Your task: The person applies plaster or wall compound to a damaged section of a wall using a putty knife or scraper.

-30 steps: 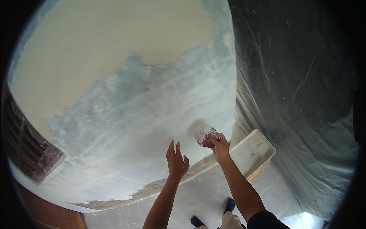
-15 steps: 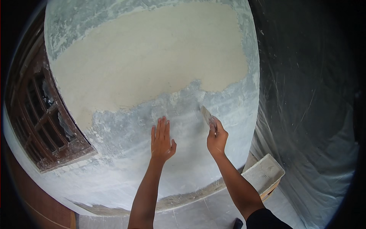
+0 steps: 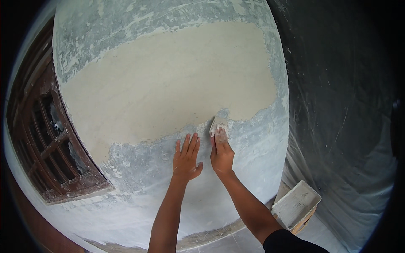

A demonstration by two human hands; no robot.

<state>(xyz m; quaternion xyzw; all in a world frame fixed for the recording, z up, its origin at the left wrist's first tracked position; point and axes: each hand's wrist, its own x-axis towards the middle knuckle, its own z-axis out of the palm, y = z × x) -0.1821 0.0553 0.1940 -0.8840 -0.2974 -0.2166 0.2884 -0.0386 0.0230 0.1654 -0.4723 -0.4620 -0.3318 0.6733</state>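
Note:
In front of me stands a wall point(image 3: 135, 202) with worn blue-grey paint. A wide beige patch of putty point(image 3: 177, 80) covers its upper middle, with a ragged lower edge. My right hand point(image 3: 222, 154) grips a putty knife point(image 3: 218, 125) smeared with white, its blade at the wall by the patch's lower edge. The handle is mostly hidden by my fingers. To its left, my left hand point(image 3: 187, 158) lies flat with fingers stretched upward, just below the patch, and holds nothing.
A brown wooden window frame point(image 3: 63, 156) with bars is set in the wall at left. Dark plastic sheeting point(image 3: 337, 105) hangs at right. On the floor at lower right, a whitish rectangular trough point(image 3: 297, 204) rests on something wooden. Grey tiles point(image 3: 236, 243) run along the wall's foot.
My right hand has moved left and turned the putty knife, bringing its blade to the patch's lower edge. My left hand stays flat, slightly further right. The view has tilted upward a little.

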